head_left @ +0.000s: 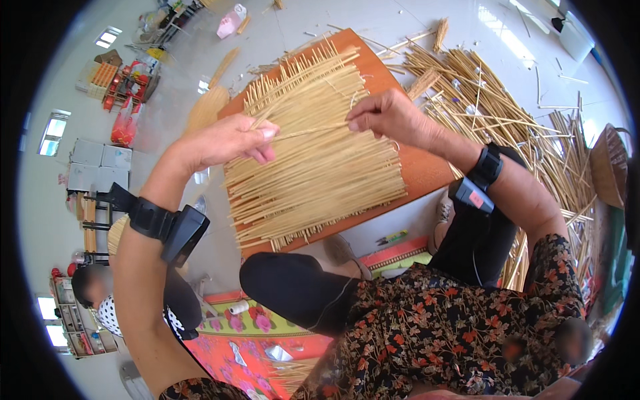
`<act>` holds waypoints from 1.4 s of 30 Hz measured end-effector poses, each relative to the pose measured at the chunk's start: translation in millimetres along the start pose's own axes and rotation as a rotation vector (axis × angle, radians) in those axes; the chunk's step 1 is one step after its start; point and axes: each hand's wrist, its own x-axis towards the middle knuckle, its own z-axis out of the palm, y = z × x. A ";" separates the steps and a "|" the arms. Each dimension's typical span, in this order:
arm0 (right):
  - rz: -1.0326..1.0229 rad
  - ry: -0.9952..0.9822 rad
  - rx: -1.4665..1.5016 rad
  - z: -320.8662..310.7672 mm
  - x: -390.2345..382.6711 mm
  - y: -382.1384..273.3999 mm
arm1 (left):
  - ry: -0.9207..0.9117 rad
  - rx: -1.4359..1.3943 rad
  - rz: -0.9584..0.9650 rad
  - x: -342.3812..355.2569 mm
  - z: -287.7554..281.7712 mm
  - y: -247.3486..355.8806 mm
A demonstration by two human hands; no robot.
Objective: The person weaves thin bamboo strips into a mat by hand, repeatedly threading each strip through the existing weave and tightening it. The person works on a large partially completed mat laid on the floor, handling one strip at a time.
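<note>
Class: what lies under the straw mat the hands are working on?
An orange-brown board lies under the straw mat, showing along its edges. The mat hides the board's middle.

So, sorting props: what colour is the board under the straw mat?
Orange-brown board, best in the head view.

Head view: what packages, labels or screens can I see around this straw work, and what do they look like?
Pink plastic bottle: floor at the top, beyond the orange board.
Red-orange plastic bag: upper left floor, lumpy and full.
Small red label: on the dark device strapped at the right wrist.
No screens visible.
</note>
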 end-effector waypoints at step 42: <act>0.006 0.222 0.927 4.5 25.7 4.4 | -0.026 -0.882 -0.046 5.7 95.2 -30.9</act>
